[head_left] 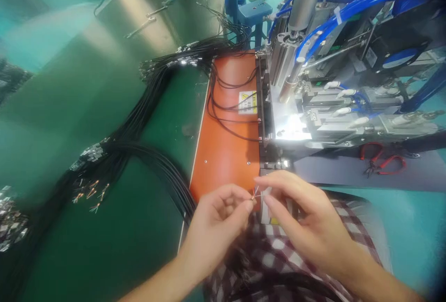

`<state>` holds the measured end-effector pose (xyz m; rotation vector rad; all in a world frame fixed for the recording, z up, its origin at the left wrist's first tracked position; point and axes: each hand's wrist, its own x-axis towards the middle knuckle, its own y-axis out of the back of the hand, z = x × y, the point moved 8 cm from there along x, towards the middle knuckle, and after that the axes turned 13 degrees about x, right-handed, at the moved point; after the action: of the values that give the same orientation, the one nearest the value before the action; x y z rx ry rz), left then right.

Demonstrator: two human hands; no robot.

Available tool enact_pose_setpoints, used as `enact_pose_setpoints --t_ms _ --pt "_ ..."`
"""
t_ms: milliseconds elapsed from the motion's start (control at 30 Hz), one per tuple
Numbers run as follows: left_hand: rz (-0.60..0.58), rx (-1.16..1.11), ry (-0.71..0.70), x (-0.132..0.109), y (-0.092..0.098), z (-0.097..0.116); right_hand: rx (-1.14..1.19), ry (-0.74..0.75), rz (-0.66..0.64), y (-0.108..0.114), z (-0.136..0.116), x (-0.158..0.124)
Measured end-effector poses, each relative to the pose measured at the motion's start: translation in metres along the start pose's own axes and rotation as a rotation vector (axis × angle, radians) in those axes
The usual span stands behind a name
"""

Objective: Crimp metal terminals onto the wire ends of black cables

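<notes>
Thumb and forefinger of my left hand [219, 223] pinch the stripped end of a cable [253, 197], above the front edge of the orange plate [226, 153]. Thin separate wires, one red and others pale, fan out from it to the right. My right hand [310, 213] is close by on the right, thumb and forefinger apart around the wire tips. Whether a fingertip touches a wire cannot be made out. The rest of the held cable is mostly hidden behind my left hand; black cable also lies across my checked clothing.
Bundles of black cables [139, 111] with metal connectors and bare copper ends lie on the green table [114, 241]. A pneumatic machine [292, 88] with blue hoses stands right; several cables run into its edge. Red-handled pliers [383, 165] rest beneath it. A blue stool [256, 11] stands behind.
</notes>
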<state>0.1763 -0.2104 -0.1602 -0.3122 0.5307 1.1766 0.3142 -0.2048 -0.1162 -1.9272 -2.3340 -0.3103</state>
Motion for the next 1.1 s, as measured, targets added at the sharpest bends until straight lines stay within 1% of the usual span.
enact_pose_setpoints --t_ms 167,267,433,600,800,967,1100 --pt "0.002 0.036 0.006 0.000 -0.001 -0.001 -0.009 0.008 0.038 0.005 -0.001 -0.007" --pt "0.011 0.042 0.004 0.001 -0.001 -0.001 -0.012 0.005 0.036 0.006 -0.002 -0.013" --pt "0.003 0.052 -0.012 0.000 -0.005 0.000 -0.021 -0.017 0.046 0.008 0.002 -0.021" --pt "0.016 0.117 -0.061 -0.002 -0.007 0.003 -0.003 -0.068 0.088 0.008 0.009 -0.022" --pt "0.048 0.155 -0.102 -0.004 -0.007 0.008 0.018 -0.052 0.042 0.002 0.006 -0.024" --pt "0.043 0.162 -0.113 -0.003 -0.010 0.012 0.092 -0.156 0.119 0.014 0.015 -0.027" --pt "0.070 0.174 -0.104 -0.004 -0.010 0.017 0.057 -0.123 0.173 0.030 0.008 -0.028"
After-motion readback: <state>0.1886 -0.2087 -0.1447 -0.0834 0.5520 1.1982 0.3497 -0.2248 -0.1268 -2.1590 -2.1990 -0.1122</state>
